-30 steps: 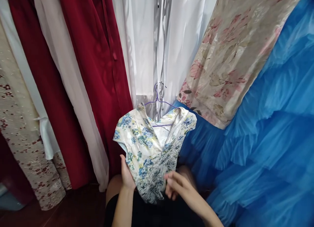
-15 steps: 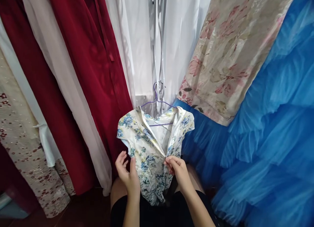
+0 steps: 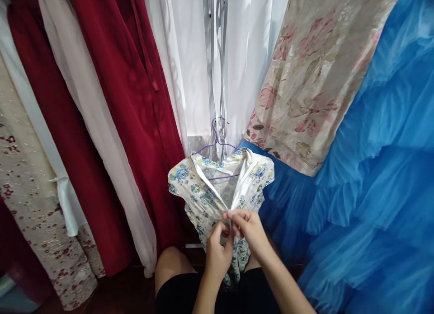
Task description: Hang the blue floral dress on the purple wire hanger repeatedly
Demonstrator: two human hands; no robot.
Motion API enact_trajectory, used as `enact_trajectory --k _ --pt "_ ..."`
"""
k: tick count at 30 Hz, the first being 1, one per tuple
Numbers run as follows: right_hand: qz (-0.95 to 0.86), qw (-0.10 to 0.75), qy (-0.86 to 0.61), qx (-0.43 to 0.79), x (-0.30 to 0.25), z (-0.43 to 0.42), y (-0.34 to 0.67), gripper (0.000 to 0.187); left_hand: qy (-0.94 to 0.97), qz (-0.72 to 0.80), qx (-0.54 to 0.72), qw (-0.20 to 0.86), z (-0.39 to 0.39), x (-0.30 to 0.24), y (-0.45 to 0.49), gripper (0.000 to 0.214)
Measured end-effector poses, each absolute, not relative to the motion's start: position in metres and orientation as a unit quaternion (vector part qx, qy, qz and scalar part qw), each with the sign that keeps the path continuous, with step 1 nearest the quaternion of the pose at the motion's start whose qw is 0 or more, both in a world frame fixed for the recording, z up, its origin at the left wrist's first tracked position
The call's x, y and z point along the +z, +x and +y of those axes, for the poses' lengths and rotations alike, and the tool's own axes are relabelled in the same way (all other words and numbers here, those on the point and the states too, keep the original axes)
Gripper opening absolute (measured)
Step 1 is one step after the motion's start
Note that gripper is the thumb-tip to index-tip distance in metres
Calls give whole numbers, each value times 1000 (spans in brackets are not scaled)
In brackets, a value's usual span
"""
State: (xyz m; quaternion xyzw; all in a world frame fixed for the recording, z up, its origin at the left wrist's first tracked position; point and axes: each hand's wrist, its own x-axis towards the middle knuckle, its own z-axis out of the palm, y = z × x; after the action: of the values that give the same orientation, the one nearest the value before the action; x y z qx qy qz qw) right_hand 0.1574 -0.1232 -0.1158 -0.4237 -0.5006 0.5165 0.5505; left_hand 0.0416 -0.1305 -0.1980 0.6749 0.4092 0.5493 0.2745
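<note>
A small white dress with blue and yellow flowers [image 3: 200, 192] hangs on a purple wire hanger [image 3: 217, 144] in front of me, its front opening spread apart at the top. My left hand [image 3: 217, 253] and my right hand [image 3: 249, 230] meet at the middle of the opening. Both pinch the two fabric edges together there, fingers closed on the cloth. My bare knee [image 3: 171, 264] and dark shorts show below the dress.
Hanging clothes surround the dress: dark red gowns [image 3: 135, 101], a pale pink one [image 3: 98, 124], a beige sequined one [image 3: 30, 223], white sheer fabric [image 3: 183, 61], a floral satin dress [image 3: 312, 79] and a blue tulle skirt [image 3: 373, 192]. A metal rack pole [image 3: 217, 56] stands behind.
My left hand has moved right from the dress's left side to the front opening. Both hands have come together and closed on the fabric edges, drawing the opening narrower.
</note>
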Motion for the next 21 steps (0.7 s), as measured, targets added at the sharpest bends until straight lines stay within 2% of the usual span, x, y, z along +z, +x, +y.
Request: enact_trajectory --k 7,12,15,17,19,21 --pt "-522 631 -340 463 -20 -49 168 30 747 438 428 259 -138 -186 50 13" --pt "-516 662 -301 452 1 -39 170 21 777 431 364 279 -134 -175 38 14" --pt "-532 646 -308 451 0 -46 173 19 775 406 402 271 -115 -144 24 10" --pt "-547 630 -319 449 -3 -51 174 19 747 394 484 228 -101 -109 16 8" --pt "-559 623 -322 444 -7 -54 176 20 700 391 578 155 -86 -68 12 23" --pt "-569 620 -317 436 -10 -56 176 22 712 359 592 115 -71 -32 12 36"
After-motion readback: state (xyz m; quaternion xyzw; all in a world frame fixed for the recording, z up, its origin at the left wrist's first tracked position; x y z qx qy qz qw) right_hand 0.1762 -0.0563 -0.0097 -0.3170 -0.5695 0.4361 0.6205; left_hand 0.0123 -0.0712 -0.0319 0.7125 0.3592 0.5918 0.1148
